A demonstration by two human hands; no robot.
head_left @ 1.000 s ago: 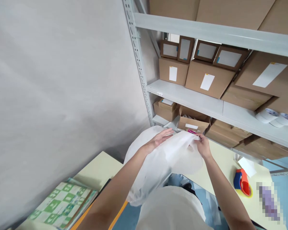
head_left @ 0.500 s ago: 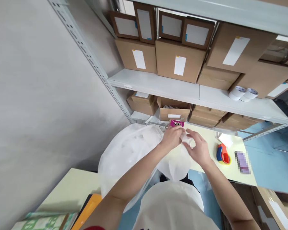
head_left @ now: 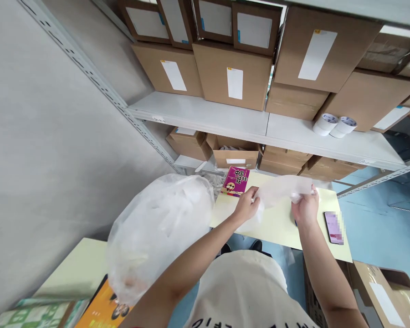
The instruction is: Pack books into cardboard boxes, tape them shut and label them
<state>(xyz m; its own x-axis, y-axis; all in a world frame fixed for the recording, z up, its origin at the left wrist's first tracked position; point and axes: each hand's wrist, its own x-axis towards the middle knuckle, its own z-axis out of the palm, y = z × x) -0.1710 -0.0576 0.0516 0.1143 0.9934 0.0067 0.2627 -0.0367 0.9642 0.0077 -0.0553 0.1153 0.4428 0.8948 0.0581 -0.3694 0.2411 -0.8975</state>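
Right of the frame's centre, the left hand [head_left: 248, 208] and right hand [head_left: 306, 209] are holding a film [head_left: 280, 189] above the bench [head_left: 271, 230], fingers clamping its two ends. The book [head_left: 236, 181] is lying just beyond the left hand. Spreading the film seems to be occupying them; next, a steady grip would be mattering most.

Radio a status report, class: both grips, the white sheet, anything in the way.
Left grip and right grip closed on white sheet. Sheet spans between them. Purple book near left grip, seemingly not blocking.
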